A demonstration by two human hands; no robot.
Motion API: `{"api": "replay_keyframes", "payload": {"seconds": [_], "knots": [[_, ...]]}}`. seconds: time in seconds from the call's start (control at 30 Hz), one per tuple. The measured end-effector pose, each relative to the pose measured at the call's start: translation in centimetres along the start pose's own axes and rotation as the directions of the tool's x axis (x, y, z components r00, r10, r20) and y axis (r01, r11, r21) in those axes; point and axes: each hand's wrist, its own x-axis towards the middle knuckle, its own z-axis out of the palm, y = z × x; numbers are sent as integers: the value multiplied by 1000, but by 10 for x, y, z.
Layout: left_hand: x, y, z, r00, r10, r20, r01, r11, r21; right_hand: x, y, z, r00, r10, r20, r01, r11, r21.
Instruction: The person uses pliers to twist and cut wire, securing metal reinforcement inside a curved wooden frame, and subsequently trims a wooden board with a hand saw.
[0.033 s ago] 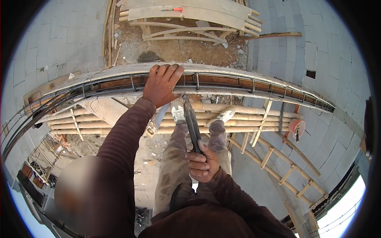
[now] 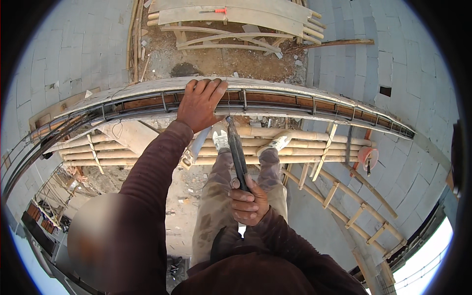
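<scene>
My left hand [image 2: 201, 101] reaches across a long, narrow formwork trough [image 2: 280, 114]. Its fingers curl over the far board [image 2: 142, 88], and the thumb points toward the near side. Inside the trough runs a steel rebar cage [image 2: 244, 101]. A thin wire [image 2: 228, 101] hangs across the trough just right of that hand. Below it, my right hand [image 2: 250, 200] is closed around the handles of dark metal pincers [image 2: 237, 152]. Their tip is at the wire's lower end; whether the jaws grip the wire is too small to tell.
My feet stand on bamboo poles [image 2: 196, 152] beneath the trough. A handsaw [image 2: 188, 158] hangs by my left leg. At the right are a pink bucket [image 2: 367, 156] and a bamboo ladder [image 2: 351, 206]. Beyond the trough, a plank platform [image 2: 275, 17] carries a red-handled tool [image 2: 220, 11].
My right hand and the pincers have shifted very slightly left. My left hand remains in place on the board.
</scene>
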Motion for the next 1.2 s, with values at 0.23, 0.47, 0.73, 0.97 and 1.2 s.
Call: {"api": "replay_keyframes", "payload": {"seconds": [0.23,0.47,0.73,0.97,1.2], "knots": [[1,1,-2,1000,-1,13,1,1000,0,32,-9,-16,828,-445,-342,-116,460,-880],[0,-1,2,999,-10,36,11,1000,-17,24,-21,-26,728,-660,-184,-168,87,-982],[3,0,0,1000,13,3,-13,1000,4,43,-9,-19,922,-25,386,-127,923,362],[1,-1,1,1000,10,11,-10,1000,-20,44,11,5,855,-377,-356,82,776,-625],[2,1,2,1000,-1,27,1,1000,-12,33,-1,28,837,-356,-415,21,780,-626]]}}
